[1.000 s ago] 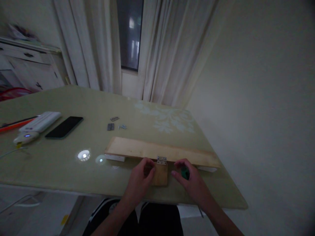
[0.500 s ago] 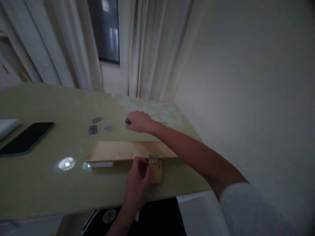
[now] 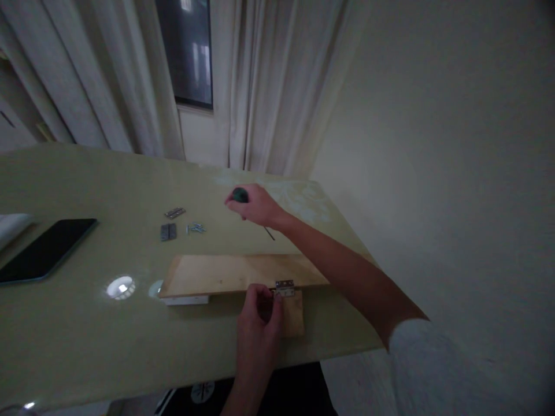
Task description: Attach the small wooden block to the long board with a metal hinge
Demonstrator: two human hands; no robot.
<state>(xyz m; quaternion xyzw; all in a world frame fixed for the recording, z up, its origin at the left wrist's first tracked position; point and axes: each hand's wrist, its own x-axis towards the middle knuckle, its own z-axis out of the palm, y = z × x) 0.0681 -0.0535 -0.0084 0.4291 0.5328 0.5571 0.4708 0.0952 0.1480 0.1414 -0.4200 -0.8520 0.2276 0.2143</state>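
Observation:
My right hand point(image 3: 255, 205) is raised above the table behind the long wooden board point(image 3: 208, 274). It is wrapped round the green handle of a screwdriver point(image 3: 240, 195), whose thin shaft shows below the wrist, slanting down to the right. At the board's near edge, my left hand point(image 3: 259, 323) is closed in a pinch beside a metal hinge point(image 3: 285, 288); what its fingertips hold is too small to make out. The hinge lies across the joint between the long board and a small wooden block point(image 3: 295, 315), which is partly hidden by my left hand.
Two more hinges, one flat grey point(image 3: 168, 231) and one silvery pair of leaves point(image 3: 174, 212), lie left behind the board near a small pile of screws point(image 3: 196, 227). A white piece point(image 3: 186, 300) sits under the board's left end. A dark tablet point(image 3: 47, 248) lies far left.
My right hand has lifted and turned, tipping the screwdriver's shaft from lying level to pointing down and toward me. My left hand stays at the hinge; the whole view has shifted slightly.

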